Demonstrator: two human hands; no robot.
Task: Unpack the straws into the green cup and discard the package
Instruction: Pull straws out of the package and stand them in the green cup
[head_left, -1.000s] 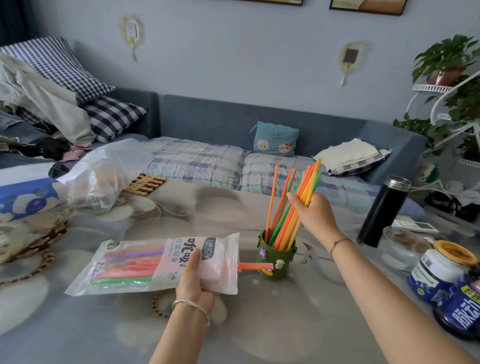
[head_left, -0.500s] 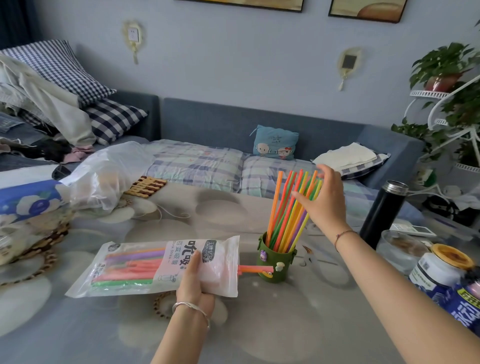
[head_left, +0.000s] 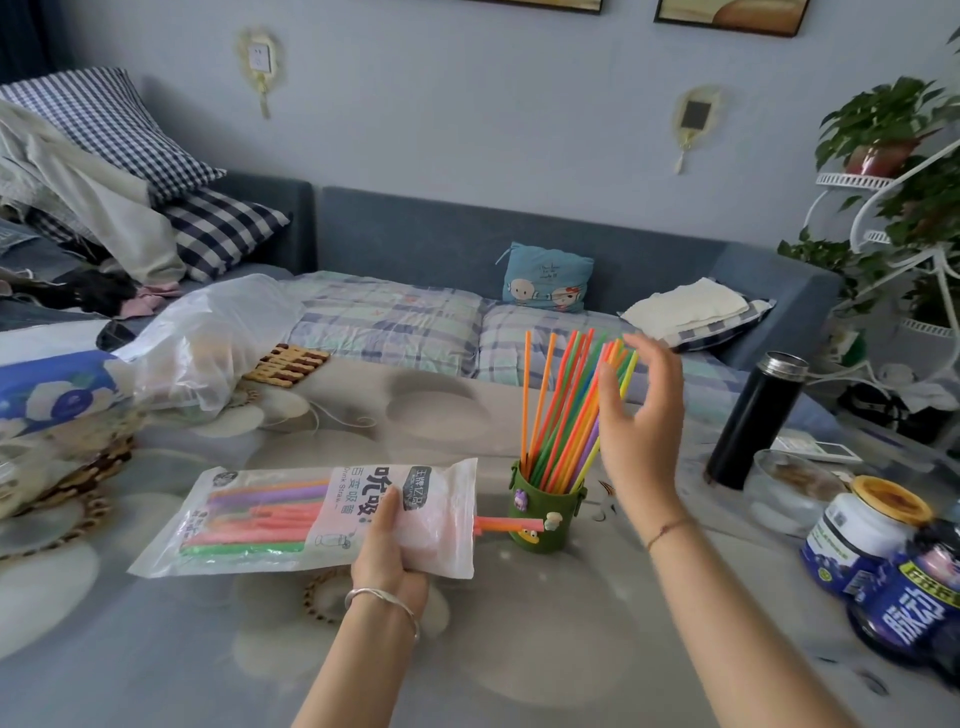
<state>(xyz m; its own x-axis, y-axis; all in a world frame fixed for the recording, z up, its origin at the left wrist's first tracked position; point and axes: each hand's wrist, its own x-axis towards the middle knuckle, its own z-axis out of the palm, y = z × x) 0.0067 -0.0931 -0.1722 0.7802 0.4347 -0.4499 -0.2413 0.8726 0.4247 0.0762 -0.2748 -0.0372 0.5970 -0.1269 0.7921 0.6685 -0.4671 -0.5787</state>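
Observation:
A small green cup with little charms stands mid-table, holding several upright orange, green, purple and yellow straws that fan out to the right. My right hand hovers just right of the straw tops, fingers spread, holding nothing. My left hand grips the clear straw package near its open right end, holding it flat above the table. Pink, purple and green straws remain inside, and orange straw ends poke out of the opening toward the cup.
A black flask, a glass bowl and two jars crowd the right of the table. A clear plastic bag, a wooden trivet and woven mats lie at the left. A sofa runs behind.
My right hand has let go of the straw bunch in the cup and opened, drawing slightly right; the straws now stand free and fan out. The left hand and package stayed put.

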